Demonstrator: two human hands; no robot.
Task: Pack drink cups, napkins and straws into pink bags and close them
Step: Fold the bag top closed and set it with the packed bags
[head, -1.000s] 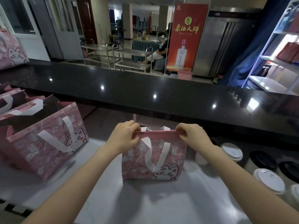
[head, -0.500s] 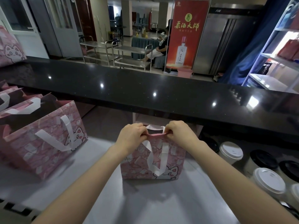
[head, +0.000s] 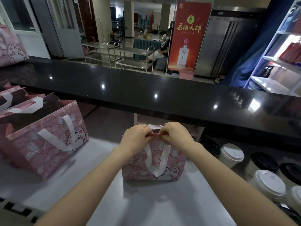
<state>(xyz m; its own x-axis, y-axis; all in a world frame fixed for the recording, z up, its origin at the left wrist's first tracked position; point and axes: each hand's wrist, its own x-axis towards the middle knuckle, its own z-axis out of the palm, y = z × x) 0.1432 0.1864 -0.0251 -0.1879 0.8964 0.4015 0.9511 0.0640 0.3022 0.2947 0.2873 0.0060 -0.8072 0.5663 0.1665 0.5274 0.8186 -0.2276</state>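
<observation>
A small pink bag (head: 172,163) with a cat print and white ribbon handles stands upright on the grey work surface (head: 154,204) in front of me. My left hand (head: 137,137) and my right hand (head: 176,134) both pinch its top rim, pressed close together at the middle. A white handle loop shows just behind my fingers. What is inside the bag is hidden. Lidded drink cups stand at the right: one with a white lid (head: 232,154) and another with a black lid (head: 263,160), with more cups around them.
A larger pink cat bag (head: 47,144) stands open at the left, with more pink bags (head: 9,98) behind it. A raised black counter (head: 146,92) runs across just beyond the work surface. Another pink bag (head: 11,48) sits on it at far left.
My hands have slid inward along the bag's top rim, from its two ends to its middle, pinching the opening together. The view has tilted slightly.
</observation>
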